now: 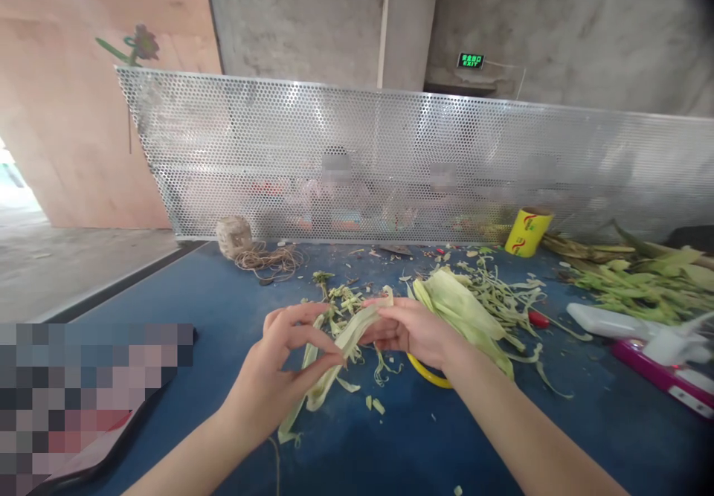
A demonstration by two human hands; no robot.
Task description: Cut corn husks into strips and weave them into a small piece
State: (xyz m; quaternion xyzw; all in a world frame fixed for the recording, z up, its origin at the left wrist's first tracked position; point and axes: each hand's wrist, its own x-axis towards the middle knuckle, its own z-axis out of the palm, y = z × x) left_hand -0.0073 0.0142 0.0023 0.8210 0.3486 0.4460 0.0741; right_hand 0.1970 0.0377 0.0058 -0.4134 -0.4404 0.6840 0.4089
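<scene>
Both of my hands hold one pale green corn husk strip [341, 347] above the blue table [223, 310]. My left hand [279, 373] pinches its lower part with thumb and fingers; loose ends hang below. My right hand [413, 330] is closed around the upper end. Under my right wrist lies a yellow ring [427, 374]. A pile of husk leaves [462, 306] rests just right of my right hand, with torn shreds [340, 299] scattered behind.
A ball of twine [237, 237] with loose string sits at the back left. A yellow roll [528, 231], more husks [641, 277], a white bottle [608, 323] and a pink tool [663, 373] lie at right. A perforated metal screen [390, 161] fences the far edge; people sit behind it.
</scene>
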